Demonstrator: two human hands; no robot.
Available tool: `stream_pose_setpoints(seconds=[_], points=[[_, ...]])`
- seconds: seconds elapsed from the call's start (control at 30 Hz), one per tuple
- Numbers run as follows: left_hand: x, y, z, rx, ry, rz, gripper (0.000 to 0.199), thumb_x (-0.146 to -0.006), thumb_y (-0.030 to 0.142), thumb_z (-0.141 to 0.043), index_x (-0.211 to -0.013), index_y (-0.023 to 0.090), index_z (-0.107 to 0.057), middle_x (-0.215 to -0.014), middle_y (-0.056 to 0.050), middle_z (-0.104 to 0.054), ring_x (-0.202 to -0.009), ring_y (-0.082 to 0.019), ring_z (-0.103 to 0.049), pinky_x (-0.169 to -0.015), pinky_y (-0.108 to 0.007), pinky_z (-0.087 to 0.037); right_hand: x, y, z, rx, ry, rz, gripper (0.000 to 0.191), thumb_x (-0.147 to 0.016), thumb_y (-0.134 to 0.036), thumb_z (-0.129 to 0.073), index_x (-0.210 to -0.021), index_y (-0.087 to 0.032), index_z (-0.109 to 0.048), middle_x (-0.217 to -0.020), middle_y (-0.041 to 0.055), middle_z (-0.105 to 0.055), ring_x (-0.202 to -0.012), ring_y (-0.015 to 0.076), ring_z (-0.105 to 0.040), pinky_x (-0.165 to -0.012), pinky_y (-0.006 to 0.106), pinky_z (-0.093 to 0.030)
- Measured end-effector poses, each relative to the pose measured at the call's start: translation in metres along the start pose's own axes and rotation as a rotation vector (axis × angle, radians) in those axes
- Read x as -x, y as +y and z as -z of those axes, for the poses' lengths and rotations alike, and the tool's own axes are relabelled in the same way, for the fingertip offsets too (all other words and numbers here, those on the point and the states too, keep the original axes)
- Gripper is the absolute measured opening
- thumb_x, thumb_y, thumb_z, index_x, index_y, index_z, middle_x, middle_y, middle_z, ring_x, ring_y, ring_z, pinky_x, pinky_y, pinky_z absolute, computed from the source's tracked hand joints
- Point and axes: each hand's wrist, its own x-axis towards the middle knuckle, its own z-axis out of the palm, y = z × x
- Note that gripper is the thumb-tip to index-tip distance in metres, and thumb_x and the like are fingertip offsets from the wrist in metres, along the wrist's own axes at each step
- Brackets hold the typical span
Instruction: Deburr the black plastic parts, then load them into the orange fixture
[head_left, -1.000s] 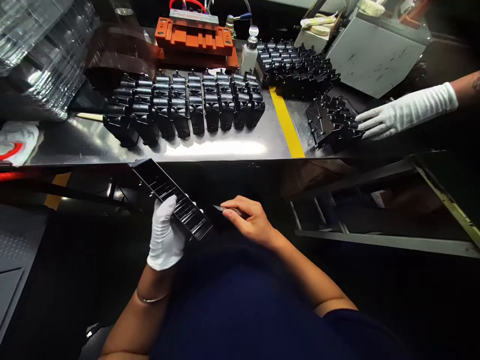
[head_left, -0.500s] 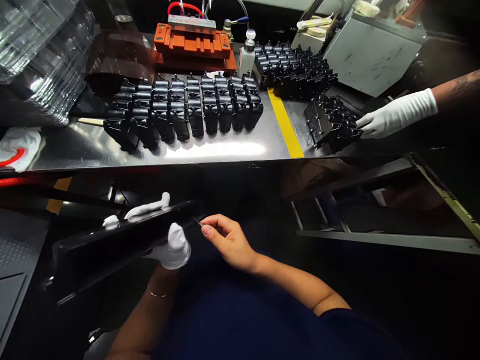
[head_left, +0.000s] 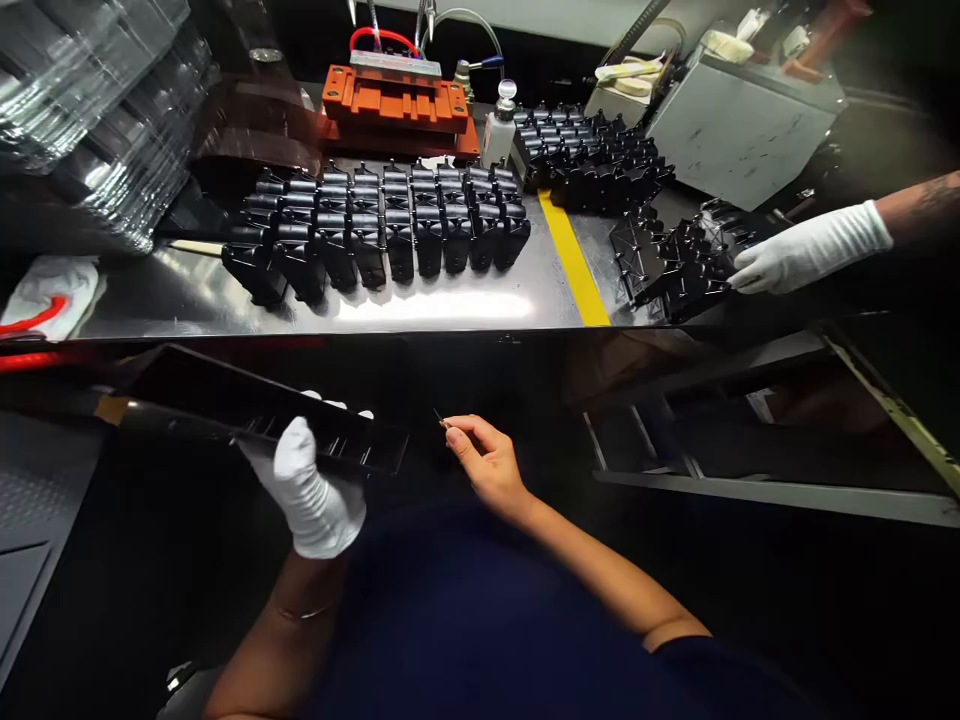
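Observation:
My left hand (head_left: 315,490), in a white glove, grips a long black plastic part (head_left: 217,395) in front of my body. Its thumb presses on the near side, and white fingertips show along the far edge. The part is tilted, with a row of slots or ribs visible near the thumb. My bare right hand (head_left: 491,465) pinches a small, thin dark blade-like tool (head_left: 441,417) between thumb and fingertips. The tool's tip points up and left, apart from the black part. Most of the tool's body is hidden in the fingers.
Rows of black moulded parts (head_left: 401,225) stand on the metal bench (head_left: 450,305), left of a yellow stripe (head_left: 574,260). Behind are an orange fixture (head_left: 397,105) and a white bottle (head_left: 499,130). A co-worker's gloved hand (head_left: 787,255) touches black parts (head_left: 667,255) on the right.
My left hand has turned the black part, so its slotted side now shows. The right hand with the tool has moved right and slightly up, away from the part.

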Motion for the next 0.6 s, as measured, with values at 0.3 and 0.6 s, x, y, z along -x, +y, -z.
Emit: stream_pose_setpoints(seconds=[0.3,0.6], points=[[-0.012,-0.001,-0.004,0.052,-0.106,0.196,0.028,-0.073,0.032,-0.073,-0.097,0.025,-0.062,-0.094,0.004,-0.062,-0.083,-0.012,-0.059,-0.078,-0.026,-0.049,-0.014,-0.023,0.029,0.325,-0.377,0.479,0.017,-0.091,-0.024,-0.057,-0.098,-0.017,-0.071,-0.080,0.0069,-0.069,-0.069,0.0131,-0.061,-0.061,0.025,-0.050],[-0.004,0.011,0.004,-0.211,-0.532,0.413,0.037,-0.078,0.041,-0.068,-0.106,0.020,-0.057,-0.100,-0.001,-0.062,-0.091,-0.019,-0.059,-0.080,-0.030,-0.048,-0.042,-0.023,0.033,0.312,-0.355,0.473,0.019,-0.090,-0.028,-0.058,-0.098,-0.020,-0.073,-0.080,0.0064,-0.067,-0.070,0.0145,-0.061,-0.063,0.027,-0.051]])
